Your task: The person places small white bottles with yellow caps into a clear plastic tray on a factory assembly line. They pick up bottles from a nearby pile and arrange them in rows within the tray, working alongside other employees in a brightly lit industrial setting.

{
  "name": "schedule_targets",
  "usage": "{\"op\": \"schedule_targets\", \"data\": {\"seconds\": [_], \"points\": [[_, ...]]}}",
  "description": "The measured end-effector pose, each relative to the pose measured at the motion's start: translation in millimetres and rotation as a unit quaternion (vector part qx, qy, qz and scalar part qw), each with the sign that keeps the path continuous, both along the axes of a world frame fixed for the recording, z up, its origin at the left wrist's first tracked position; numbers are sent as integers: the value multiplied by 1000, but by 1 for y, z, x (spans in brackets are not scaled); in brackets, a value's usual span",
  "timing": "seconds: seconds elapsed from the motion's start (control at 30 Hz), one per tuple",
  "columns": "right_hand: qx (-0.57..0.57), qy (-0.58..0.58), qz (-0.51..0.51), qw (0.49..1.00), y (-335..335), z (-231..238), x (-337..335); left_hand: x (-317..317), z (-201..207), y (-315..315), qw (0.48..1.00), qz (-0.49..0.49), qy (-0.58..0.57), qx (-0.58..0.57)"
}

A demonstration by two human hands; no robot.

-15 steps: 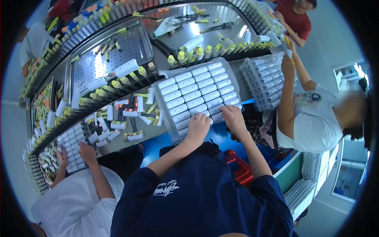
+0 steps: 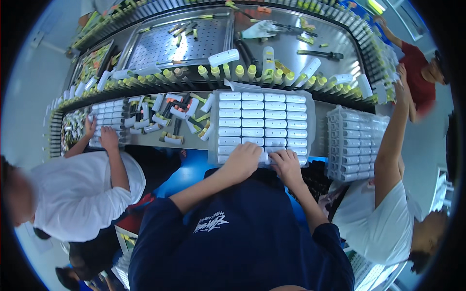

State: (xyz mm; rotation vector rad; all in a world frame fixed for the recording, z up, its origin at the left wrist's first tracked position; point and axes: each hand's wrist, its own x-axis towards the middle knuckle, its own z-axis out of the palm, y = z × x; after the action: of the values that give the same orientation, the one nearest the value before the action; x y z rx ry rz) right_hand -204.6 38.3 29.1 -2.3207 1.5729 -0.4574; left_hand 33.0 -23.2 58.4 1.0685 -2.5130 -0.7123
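In front of me lies a clear plastic tray (image 2: 213, 131) filled with rows of rounded white plastic casings (image 2: 253, 114). Over its near rows my left hand (image 2: 245, 160) is closed, back up, its fingertips curled down onto a casing. Just to its right, my right hand (image 2: 287, 164) has bent fingers at the tray's near edge. Between the two hands shows a white casing (image 2: 263, 158), which the fingers appear to grip; part of it is hidden by them.
Loose white casings and black-and-yellow parts (image 2: 177, 114) lie left of the tray. Behind stands a rack of yellow-tipped tubes (image 2: 240, 72). Stacked filled trays (image 2: 347, 145) stand at right. Co-workers are close on both sides; one at left has hands on another tray (image 2: 108, 116).
My view has turned, so the tray now looks straight. My right hand has come down to the tray's near edge, while my left hand stays over the near rows.
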Motion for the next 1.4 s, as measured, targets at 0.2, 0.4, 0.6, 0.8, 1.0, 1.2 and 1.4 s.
{"op": "schedule_targets", "data": {"seconds": [0.2,0.4,0.6,0.8,1.0,1.2,1.4], "points": [[30,-82,17,996,-1,9,-9,49,128,-131,974,170,21,-146],[51,-197,-62,977,-6,37,-36,78,135,-212,967,26,-55,-249],[60,-258,-150,952,-13,35,-41,104,111,-225,979,181,41,-88],[21,-294,-209,932,-23,36,-32,142,90,-245,924,379,6,-45],[42,-278,-210,936,-35,44,-18,152,79,-278,874,411,-230,-119],[19,-290,-224,931,-37,56,-11,158,45,-257,812,495,-233,-204],[94,-393,-298,865,-35,32,-17,152,47,-196,711,463,-86,-523]]}}
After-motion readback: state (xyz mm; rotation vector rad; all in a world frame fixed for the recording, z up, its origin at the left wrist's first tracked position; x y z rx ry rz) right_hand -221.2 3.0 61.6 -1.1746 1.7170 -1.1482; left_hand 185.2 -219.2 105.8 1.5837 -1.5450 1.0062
